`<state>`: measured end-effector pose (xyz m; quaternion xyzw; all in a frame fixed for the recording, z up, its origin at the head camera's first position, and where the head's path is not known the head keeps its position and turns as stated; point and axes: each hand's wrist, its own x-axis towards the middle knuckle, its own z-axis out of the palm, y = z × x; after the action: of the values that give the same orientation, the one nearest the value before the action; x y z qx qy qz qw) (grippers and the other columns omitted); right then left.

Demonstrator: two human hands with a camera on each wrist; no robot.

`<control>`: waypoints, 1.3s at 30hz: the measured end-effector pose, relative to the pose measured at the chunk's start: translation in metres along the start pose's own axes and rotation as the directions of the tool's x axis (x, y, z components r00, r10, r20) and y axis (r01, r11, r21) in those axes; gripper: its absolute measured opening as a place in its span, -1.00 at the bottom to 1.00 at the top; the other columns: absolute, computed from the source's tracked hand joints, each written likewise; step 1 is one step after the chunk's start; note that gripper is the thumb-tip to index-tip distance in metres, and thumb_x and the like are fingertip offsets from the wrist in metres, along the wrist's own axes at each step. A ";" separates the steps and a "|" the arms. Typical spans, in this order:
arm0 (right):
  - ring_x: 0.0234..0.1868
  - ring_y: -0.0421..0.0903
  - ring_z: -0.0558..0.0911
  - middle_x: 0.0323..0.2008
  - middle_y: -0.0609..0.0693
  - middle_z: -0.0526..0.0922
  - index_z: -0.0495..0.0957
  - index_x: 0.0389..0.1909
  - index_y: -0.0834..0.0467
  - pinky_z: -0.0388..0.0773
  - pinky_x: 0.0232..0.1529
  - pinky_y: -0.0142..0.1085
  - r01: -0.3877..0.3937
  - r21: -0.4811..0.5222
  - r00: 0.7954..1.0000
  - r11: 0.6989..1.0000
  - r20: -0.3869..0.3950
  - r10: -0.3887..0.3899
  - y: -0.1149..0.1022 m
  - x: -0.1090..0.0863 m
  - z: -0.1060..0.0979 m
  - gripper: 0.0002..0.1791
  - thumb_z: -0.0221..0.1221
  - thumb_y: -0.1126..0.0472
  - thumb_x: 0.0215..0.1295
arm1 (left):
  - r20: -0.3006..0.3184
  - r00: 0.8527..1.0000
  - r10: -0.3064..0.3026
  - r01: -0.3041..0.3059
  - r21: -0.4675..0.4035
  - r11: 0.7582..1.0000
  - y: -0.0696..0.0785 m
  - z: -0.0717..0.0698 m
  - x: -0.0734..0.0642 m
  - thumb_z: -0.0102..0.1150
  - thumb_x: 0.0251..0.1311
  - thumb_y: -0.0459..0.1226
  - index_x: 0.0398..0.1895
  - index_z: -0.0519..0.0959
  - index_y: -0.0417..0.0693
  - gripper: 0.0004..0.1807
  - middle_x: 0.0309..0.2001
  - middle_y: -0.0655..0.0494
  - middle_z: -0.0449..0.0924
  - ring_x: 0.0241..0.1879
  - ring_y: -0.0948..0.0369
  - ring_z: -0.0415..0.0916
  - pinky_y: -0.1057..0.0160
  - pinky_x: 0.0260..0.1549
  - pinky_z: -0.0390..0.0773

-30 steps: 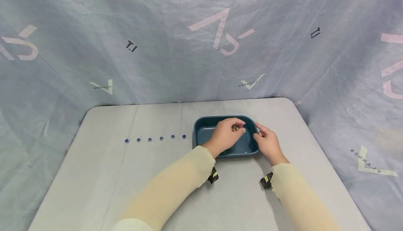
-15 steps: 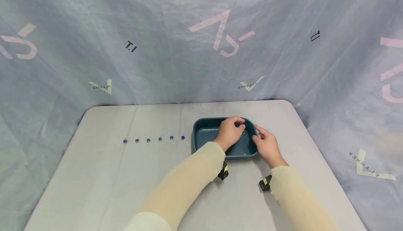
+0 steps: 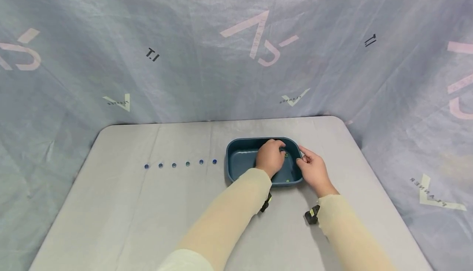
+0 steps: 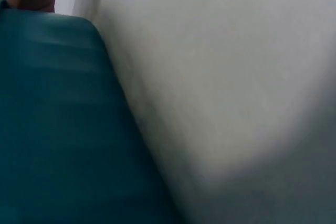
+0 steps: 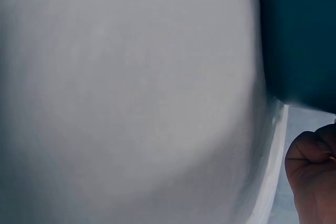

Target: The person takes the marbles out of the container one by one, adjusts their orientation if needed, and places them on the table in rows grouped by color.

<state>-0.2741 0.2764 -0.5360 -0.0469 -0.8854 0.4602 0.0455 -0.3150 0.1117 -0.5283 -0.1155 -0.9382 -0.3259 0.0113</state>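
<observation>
Evidently, a dark teal tray [image 3: 242,162] sits right of centre, just below mid-frame, on the pale counter [image 3: 96,213]. Both hands at it. Left hand [image 3: 271,157]: down inside the tray, right half, fingers bent toward the right end; whether the fingertips grasp anything, cannot tell. Right hand [image 3: 314,170]: pinching the tray's right-hand rim, thumb at the inner edge. A small green piece [image 3: 286,155] lies just beside the left hand's fingers, another green bit [image 3: 288,180] near the tray's lower right corner. Left of the tray, six small blue pieces [image 3: 187,164] in a near-straight row (rightmost one looks deepest blue). Grey cloth [image 3: 192,78] with printed lettering fills the upper frame.
</observation>
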 end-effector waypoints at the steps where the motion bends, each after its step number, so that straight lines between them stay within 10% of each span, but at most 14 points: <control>1: -0.62 -0.13 0.31 -0.58 -0.06 0.37 0.39 0.46 0.27 0.28 -0.57 -0.32 0.001 0.000 1.000 1.000 0.004 -0.001 0.000 0.000 0.000 -0.43 0.15 0.33 0.46 | 0.006 1.000 -0.003 0.003 0.005 1.000 -0.001 0.001 0.000 0.27 0.44 -0.17 0.18 0.67 0.18 -0.70 0.05 0.19 0.62 -0.07 0.24 0.62 0.28 -0.07 0.60; 15: -0.59 -0.11 0.32 -0.55 -0.03 0.38 0.40 0.46 0.25 0.29 -0.55 -0.32 -0.014 -0.006 1.000 1.000 0.003 0.014 -0.001 0.001 -0.002 -0.43 0.14 0.29 0.46 | 0.150 0.988 -0.021 0.005 0.107 0.994 -0.003 0.011 0.005 0.20 0.49 -0.13 0.28 0.63 0.22 -0.66 0.16 0.18 0.56 -0.07 0.22 0.63 0.23 -0.05 0.61; 39: -0.56 -0.11 0.33 -0.53 -0.04 0.37 0.41 0.46 0.25 0.28 -0.53 -0.32 -0.010 -0.023 1.000 1.000 0.001 0.010 -0.002 0.001 -0.001 -0.45 0.14 0.31 0.46 | 0.164 0.986 -0.005 -0.027 0.193 0.981 -0.007 0.015 0.009 0.24 0.46 -0.16 0.19 0.67 0.18 -0.71 0.04 0.18 0.57 -0.09 0.24 0.60 0.24 -0.09 0.61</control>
<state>-0.2751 0.2764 -0.5339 -0.0516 -0.8905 0.4500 0.0424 -0.3243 0.1173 -0.5437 -0.1452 -0.9627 -0.2220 -0.0530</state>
